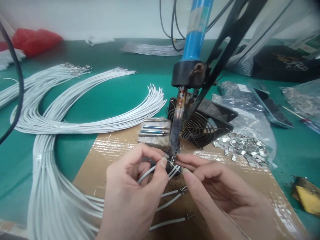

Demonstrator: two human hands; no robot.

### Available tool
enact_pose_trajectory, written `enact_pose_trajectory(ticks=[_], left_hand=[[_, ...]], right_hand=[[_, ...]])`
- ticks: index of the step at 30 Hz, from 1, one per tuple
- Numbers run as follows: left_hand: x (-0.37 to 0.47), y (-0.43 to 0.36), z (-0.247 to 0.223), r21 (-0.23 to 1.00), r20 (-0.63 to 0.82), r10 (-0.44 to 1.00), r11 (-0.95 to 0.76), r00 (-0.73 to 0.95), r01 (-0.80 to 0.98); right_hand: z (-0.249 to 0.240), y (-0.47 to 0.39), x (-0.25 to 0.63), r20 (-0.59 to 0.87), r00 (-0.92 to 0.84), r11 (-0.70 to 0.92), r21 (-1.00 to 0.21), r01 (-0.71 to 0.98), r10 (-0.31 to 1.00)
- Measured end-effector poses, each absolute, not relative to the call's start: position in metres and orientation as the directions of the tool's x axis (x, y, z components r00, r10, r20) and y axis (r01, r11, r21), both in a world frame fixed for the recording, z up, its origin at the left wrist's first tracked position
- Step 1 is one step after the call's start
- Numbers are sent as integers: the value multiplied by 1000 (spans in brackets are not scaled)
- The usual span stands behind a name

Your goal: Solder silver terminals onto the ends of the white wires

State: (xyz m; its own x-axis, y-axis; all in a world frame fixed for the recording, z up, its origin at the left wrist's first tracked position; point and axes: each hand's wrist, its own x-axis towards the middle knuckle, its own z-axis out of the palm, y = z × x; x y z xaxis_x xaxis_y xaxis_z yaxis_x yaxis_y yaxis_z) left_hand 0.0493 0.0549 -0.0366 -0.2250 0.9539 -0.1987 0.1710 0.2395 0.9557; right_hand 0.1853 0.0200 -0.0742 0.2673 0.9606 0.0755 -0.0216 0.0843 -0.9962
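My left hand (133, 195) is closed, thumb and forefinger pinching the end of a white wire (147, 174) right under the tip of a soldering iron (175, 125). The iron points down from a black clamp, its blue handle above. My right hand (225, 191) pinches a thin solder wire (233, 222), which runs through the palm up to the iron's tip. Fingers hide part of the joint there. Below, other white wires with small metal terminals (183, 190) stick out past my left hand over the cardboard.
Bundles of white wires (82, 128) curve across the green table at left. A dark fan (202, 126) stands behind the iron, beside a block holding metal rods (153, 131). Small metal plates (245, 148) spill from a plastic bag at right. Cardboard (87, 166) lies beneath my hands.
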Motion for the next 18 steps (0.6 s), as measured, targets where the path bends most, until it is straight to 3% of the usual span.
enact_pose_trajectory(ticks=[6, 13, 18], left_hand=[[50, 55, -37, 955, -214, 944, 257, -252, 149], [38, 56, -49, 959, -153, 980, 178, -126, 222], [39, 53, -49, 953, -190, 970, 219, -151, 208]], right_hand=[[-74, 19, 185, 90, 254, 88, -996, 16, 963], [-76, 18, 185, 120, 277, 115, -993, 37, 953], [-79, 18, 185, 140, 260, 130, -990, 53, 955]])
